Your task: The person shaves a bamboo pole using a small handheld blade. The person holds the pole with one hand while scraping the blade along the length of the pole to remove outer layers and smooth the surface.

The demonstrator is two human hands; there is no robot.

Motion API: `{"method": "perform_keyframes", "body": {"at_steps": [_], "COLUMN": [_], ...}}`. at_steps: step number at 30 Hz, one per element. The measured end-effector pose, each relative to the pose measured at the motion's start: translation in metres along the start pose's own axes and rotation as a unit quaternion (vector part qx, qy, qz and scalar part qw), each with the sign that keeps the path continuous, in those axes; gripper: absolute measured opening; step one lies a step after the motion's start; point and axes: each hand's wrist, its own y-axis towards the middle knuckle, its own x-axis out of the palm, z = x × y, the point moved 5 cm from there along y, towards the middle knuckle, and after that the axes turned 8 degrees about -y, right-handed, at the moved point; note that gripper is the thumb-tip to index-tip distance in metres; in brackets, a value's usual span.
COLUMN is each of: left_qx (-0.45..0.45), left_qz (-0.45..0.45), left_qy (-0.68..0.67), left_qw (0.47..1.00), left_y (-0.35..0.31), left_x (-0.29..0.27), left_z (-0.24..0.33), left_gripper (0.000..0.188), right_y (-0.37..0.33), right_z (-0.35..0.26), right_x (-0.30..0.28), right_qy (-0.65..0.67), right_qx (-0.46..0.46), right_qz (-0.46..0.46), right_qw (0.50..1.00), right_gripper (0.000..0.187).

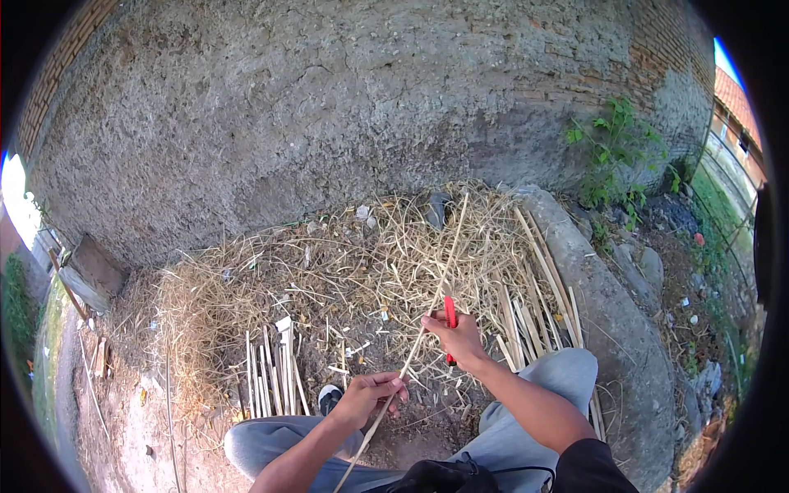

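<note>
I see the strip (412,351) slanting between the knees (251,444) above the shavings (201,329), the left hand (370,398) pinched closed on it, apparently for steadiness, while the right hand (459,338), wrapped around the red tool (449,309), also pinches the strip higher, presumably for alignment.

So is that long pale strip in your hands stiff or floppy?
The long pale strip is probably springy, not floppy: it's thin, yet runs nearly straight beyond the right hand. It's likely light for its length, being so slim, and the left hand seems to hold it with just the fingers.
</note>
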Motion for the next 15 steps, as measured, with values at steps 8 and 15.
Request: {"method": "perform_keyframes", "body": {"at_steps": [8, 15], "left_qx": [0.008, 0.014], "left_qz": [0.004, -0.022], "left_qy": [-0.038, -0.078], "left_qw": [0.999, 0.997], "left_y": [-0.002, -0.006], "left_x": [-0.007, 0.005], "left_z": [0.000, 0.011], "left_gripper": [0.033, 0.036], "right_y": [0.006, 0.014], "right_z": [0.005, 0.028], "right_x": [0.002, 0.003], "right_qy": [0.047, 0.208], "right_qx": [0.035, 0.158], "right_qz": [-0.076, -0.168], "right_qw": [0.995, 0.950], "right_gripper": [0.037, 0.017]}}
